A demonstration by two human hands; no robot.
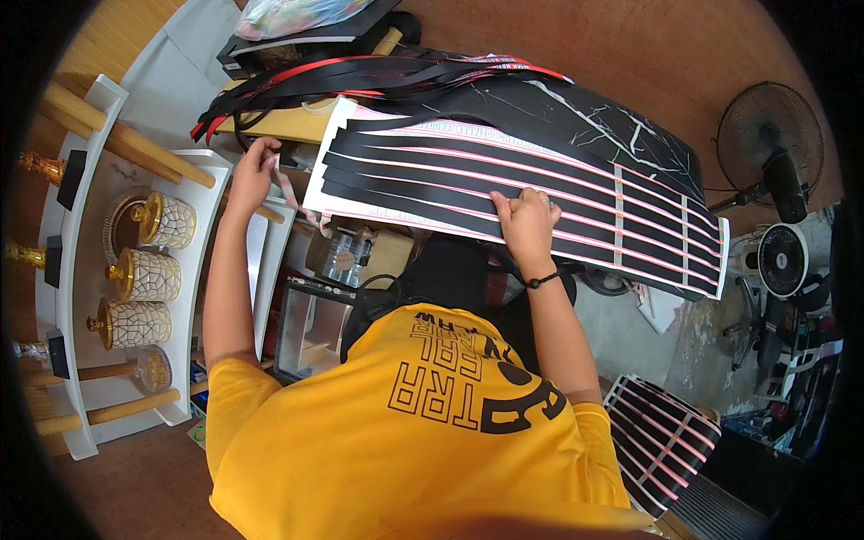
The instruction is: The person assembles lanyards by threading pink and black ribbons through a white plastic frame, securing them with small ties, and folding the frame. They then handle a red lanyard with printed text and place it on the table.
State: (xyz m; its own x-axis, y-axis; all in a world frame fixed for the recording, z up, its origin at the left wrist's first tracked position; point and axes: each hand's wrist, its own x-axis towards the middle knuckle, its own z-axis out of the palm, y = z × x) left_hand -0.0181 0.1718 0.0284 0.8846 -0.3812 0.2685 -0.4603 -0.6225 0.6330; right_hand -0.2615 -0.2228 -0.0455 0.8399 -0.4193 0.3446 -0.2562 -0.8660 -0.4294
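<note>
A long white sheet (314, 196) lies across the table, bearing several parallel black strips (423, 171) with pink-and-white gaps between them. Two pale tape bands (619, 216) cross the strips near their right ends. My left hand (256, 178) is beyond the sheet's left edge, its fingers pinched on a narrow pale strip (287, 185) that hangs down in a curl. My right hand (529, 220) rests on the near black strips, with thumb and fingers curled together. Whatever may be under its fingertips is hidden.
Loose black and red ribbons (360, 79) lie behind the sheet, beside a black marble-patterned surface (621, 121). White shelves at left hold gold-lidded jars (148, 276). Fans (781, 259) stand at right. Another striped sheet (661, 441) lies low at right.
</note>
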